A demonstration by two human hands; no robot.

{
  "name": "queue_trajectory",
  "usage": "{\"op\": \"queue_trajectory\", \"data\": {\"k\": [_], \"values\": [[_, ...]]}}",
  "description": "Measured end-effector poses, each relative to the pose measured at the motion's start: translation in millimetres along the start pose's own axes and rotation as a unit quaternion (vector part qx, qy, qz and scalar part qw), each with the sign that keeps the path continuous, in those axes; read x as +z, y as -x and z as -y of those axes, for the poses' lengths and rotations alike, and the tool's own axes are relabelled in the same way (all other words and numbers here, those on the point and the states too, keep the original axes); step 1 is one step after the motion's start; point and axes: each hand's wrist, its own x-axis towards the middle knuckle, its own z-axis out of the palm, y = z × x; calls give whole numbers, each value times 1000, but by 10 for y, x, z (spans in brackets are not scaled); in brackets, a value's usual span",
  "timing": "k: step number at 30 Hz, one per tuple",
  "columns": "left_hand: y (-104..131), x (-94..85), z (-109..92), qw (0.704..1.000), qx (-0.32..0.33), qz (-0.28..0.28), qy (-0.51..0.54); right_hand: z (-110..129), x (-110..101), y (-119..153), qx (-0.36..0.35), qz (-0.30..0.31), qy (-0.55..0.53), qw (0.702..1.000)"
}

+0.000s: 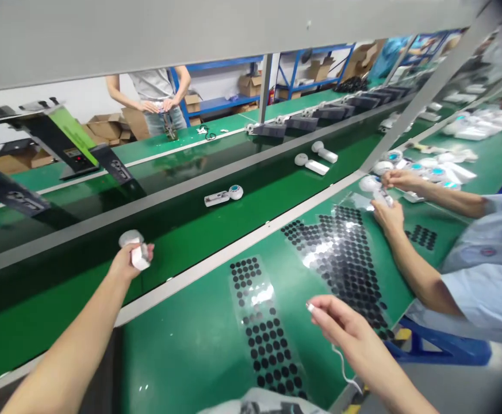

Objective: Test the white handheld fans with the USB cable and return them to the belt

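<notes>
Over the green conveyor belt (pixel 181 224), my left hand (pixel 127 261) is closed round a white device (pixel 140 257) with a rounded head. My right hand (pixel 341 325) is above the green table (pixel 181 339), its thumb and forefinger pinching a small white tip (pixel 310 307). A thin white cord (pixel 344 365) hangs below that hand. Between my hands, a clear sheet of round black stickers (pixel 264 336) lies on the table. One white device (pixel 223 196) with a blue-centred round head rests on the belt.
Two more white devices (pixel 311 164) lie farther along the belt. At right, a co-worker's hands (pixel 391 215) hold a white device beside sticker sheets (pixel 349 253) and piled devices (pixel 440 169). Overhead is a grey panel (pixel 216 29); a slanted post (pixel 423 92) stands at right.
</notes>
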Motion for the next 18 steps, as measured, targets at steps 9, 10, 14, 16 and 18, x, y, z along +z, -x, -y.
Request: {"op": "queue_trajectory", "data": {"k": [9, 10, 14, 16, 18], "values": [[1558, 320, 886, 958, -101, 266, 30, 624, 460, 142, -119, 195, -27, 973], [1697, 354, 925, 950, -110, 292, 28, 655, 487, 180, -124, 205, -34, 970], [2061, 426, 969, 937, -139, 320, 8, 702, 517, 318, -145, 232, -53, 960], [2158, 436, 979, 938, -146, 314, -6, 706, 508, 376, -160, 234, -59, 957], [2230, 436, 996, 939, -155, 306, -19, 708, 495, 425, -182, 229, -64, 954]]}}
